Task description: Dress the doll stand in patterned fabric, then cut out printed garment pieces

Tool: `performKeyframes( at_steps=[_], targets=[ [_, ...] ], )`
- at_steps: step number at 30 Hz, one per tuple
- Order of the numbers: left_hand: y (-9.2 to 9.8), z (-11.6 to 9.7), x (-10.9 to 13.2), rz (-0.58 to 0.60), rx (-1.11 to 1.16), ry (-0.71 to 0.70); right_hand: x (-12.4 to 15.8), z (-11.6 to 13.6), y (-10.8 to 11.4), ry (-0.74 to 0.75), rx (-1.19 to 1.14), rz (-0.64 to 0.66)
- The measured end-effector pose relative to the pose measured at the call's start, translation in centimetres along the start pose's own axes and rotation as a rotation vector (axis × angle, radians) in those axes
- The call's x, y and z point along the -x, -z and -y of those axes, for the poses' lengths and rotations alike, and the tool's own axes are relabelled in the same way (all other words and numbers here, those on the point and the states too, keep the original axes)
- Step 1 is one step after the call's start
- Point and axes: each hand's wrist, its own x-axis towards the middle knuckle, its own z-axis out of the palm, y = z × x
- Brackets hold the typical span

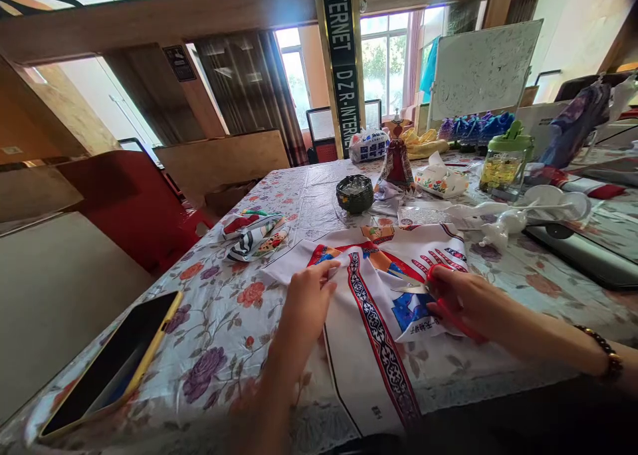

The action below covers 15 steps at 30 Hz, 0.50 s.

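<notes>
A white printed fabric (349, 329) with red, blue and orange patterns and a long black-and-red ornamental strip lies across the table, its near end hanging toward me. My left hand (315, 289) pinches the fabric near the upper end of that strip. In my right hand (453, 295) is a pair of red-handled scissors (409, 283), its blades pointing left over the fabric. The blades look slightly apart, close to a blue printed patch. Whether they touch the cloth there I cannot tell.
A phone in a yellow case (114, 362) lies at left, near folded fabric pieces (259, 236). Behind the fabric stand a dark woven basket (355, 194), a doll in a red dress (397, 163), a tissue pack (441, 179) and a green-lidded jar (506, 163). A dark tablet-like device (583, 252) lies at right.
</notes>
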Motion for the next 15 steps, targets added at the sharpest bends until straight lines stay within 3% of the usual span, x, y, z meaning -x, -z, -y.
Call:
performKeyframes(
  at_steps=[6,15],
  targets=[
    [0.0,0.4,0.1,-0.178,0.248,-0.022,-0.6,-1.7,0.0,-0.027,0.061,-0.097],
    [-0.9,-0.6,0.8,-0.235,0.421,-0.075,-1.7,-4.1,0.9,-0.046,0.127,-0.261]
  ],
)
